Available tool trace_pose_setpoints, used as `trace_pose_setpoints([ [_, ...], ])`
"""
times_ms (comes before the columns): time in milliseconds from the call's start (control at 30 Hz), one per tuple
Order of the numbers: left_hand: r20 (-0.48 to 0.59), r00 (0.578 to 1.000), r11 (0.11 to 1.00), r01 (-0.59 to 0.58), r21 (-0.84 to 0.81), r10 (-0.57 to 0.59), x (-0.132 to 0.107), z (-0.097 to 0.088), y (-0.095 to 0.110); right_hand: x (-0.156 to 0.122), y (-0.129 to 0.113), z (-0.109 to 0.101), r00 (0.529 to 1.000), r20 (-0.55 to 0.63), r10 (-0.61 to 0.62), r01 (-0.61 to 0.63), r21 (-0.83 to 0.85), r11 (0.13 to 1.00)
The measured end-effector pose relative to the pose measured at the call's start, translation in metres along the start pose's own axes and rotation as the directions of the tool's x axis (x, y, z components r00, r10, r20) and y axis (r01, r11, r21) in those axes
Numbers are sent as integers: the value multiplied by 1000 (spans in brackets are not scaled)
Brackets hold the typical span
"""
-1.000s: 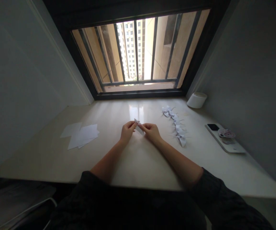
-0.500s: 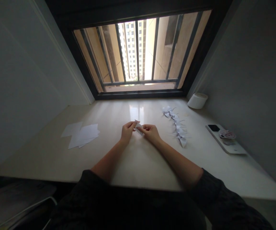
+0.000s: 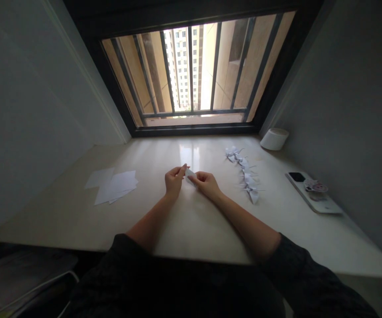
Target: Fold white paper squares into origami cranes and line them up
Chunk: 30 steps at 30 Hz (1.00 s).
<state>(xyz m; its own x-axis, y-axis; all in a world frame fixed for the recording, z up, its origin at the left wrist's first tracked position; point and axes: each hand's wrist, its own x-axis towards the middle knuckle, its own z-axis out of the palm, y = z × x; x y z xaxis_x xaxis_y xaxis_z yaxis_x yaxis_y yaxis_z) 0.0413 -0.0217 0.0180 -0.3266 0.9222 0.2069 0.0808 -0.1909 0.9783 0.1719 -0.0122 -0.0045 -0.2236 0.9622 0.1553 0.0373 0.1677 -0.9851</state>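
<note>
Over the middle of the pale stone desktop (image 3: 191, 229), a small piece of folded white paper (image 3: 191, 177) is held between my hands. My left hand (image 3: 174, 181) pinches its left side with the fingertips. My right hand (image 3: 207, 183) grips the lower right part, and its fingers hide some of the paper. To the right of my right hand lies a row of small white origami cranes (image 3: 245, 173). To the left of my left hand lie several loose flat sheets of white paper (image 3: 115, 188).
A white cylindrical pot (image 3: 274, 139) stands in the far right corner. A white phone (image 3: 313, 193) lies near the right wall with a round pink-and-white item (image 3: 315, 186) on it. A barred window (image 3: 191, 75) fronts the desk's far edge, with walls on both sides.
My left hand has shifted slightly left and its fingers now point more upward. The folded paper has turned and sits lower, closer to my right hand.
</note>
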Motion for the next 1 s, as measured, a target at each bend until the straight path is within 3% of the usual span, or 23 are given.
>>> trace_pose_setpoints([
  [200, -9, 1000, 1000, -22, 11, 23, 0, 1, 3, -1, -1, 2, 997, 80, 3, -15, 144, 989],
  [667, -114, 990, 986, 65, -151, -83, 3, 0, -2, 4, 0, 1, 994, 81, 80, -101, 300, 949],
  [1000, -71, 994, 988, 77, -137, -87, 5, -1, -4, 4, 3, 0, 992, 104, 66, -95, 301, 949],
])
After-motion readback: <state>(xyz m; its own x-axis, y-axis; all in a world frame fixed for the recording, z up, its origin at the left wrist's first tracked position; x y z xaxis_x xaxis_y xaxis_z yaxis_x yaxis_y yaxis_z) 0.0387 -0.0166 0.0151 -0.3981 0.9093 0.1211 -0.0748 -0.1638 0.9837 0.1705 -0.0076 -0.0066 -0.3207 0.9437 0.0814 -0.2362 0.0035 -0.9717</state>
